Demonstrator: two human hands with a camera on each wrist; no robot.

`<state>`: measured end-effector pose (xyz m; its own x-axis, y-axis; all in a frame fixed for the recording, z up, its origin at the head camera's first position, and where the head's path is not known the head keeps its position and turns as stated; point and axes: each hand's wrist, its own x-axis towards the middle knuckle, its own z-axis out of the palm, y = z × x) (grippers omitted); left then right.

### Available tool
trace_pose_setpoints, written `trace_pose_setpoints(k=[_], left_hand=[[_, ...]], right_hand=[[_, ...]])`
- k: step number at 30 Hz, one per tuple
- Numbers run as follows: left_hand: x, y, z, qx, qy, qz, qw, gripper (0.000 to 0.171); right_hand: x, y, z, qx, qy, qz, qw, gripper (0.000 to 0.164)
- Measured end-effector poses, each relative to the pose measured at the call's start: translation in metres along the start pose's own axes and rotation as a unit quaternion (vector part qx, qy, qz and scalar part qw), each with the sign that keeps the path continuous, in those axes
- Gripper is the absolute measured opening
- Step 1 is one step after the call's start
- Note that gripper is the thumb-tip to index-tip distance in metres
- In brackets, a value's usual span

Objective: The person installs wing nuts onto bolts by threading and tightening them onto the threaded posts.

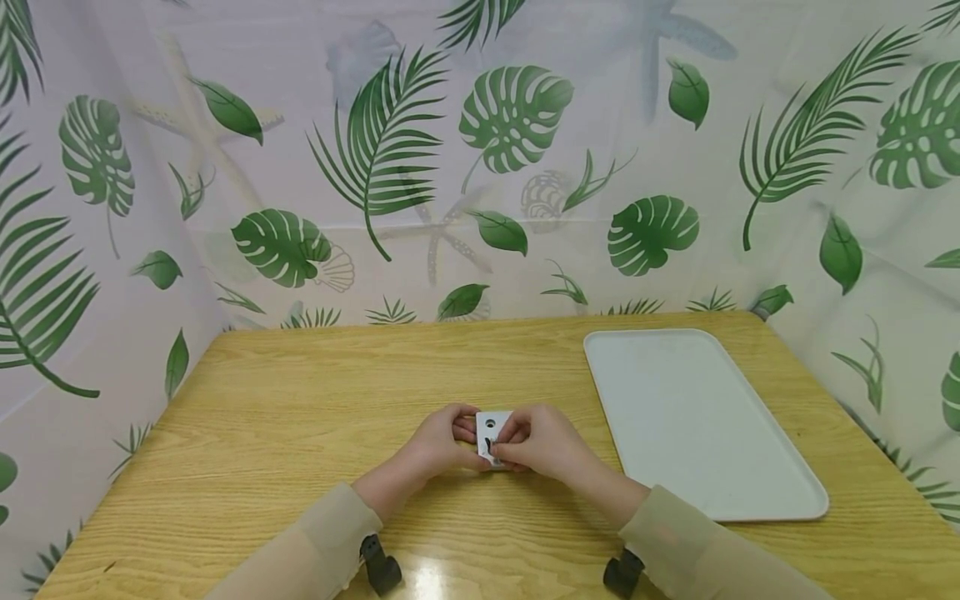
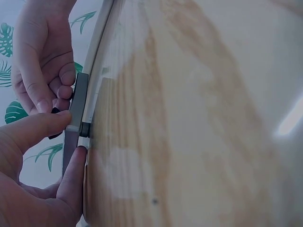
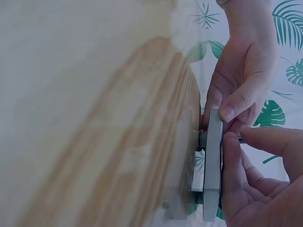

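Observation:
A small white rectangular plate with a round hole near its far end is held just over the table in front of me. My left hand grips its left side, thumb on the near edge and fingers at the far side and below. From the right, my right hand pinches a small dark screw-like piece at the plate's upper face. In the right wrist view, a threaded end shows by the right fingertips. Short dark stubs stick out under the plate. The right fingers partly cover its near right part.
A white tray lies on the right side of the wooden table. Behind and beside the table hangs a white cloth printed with green leaves. Dark wrist straps sit at both sleeves.

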<state>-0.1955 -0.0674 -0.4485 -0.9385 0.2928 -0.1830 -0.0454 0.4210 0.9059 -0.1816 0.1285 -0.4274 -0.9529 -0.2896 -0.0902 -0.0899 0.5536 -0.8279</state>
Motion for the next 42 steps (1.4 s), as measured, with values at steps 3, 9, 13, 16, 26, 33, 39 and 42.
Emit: trace_pose_setpoints(k=[3,9,13,16,26,33,39,42], left_hand=[[0.0001,-0.0004,0.0001,-0.001,0.0,-0.002,1.0,0.079],[-0.0009,0.0006,0.0001,-0.001,0.0,-0.006,1.0,0.079],[-0.0009,0.0008,0.0002,0.002,0.002,-0.007,1.0,0.079],[-0.0011,0.0008,0.0002,0.005,0.002,-0.007,1.0,0.079],[-0.0014,0.0008,-0.0003,0.0,-0.001,-0.008,1.0,0.079],[-0.0001,-0.0007,-0.0002,0.0,0.0,0.001,1.0,0.078],[-0.0001,-0.0004,0.0,-0.001,0.0,0.002,1.0,0.078],[-0.0002,-0.0005,0.0002,-0.004,0.001,0.001,1.0,0.078]], right_hand=[[0.0005,-0.0003,0.0003,0.01,-0.003,0.004,1.0,0.01],[0.0009,-0.001,-0.0002,0.016,-0.025,-0.014,0.999,0.019],[0.0015,-0.0003,-0.0011,0.017,-0.043,-0.032,0.998,0.021],[0.003,0.0007,-0.0009,0.014,-0.044,-0.034,0.998,0.02],[0.005,0.0006,0.0013,0.013,-0.022,-0.011,1.0,0.015],[0.0035,-0.002,0.0011,-0.015,-0.005,-0.002,1.0,0.017],[0.0015,-0.003,-0.0001,-0.053,0.004,-0.015,0.998,0.02],[0.0012,-0.0028,-0.0003,-0.059,0.008,-0.019,0.998,0.019]])
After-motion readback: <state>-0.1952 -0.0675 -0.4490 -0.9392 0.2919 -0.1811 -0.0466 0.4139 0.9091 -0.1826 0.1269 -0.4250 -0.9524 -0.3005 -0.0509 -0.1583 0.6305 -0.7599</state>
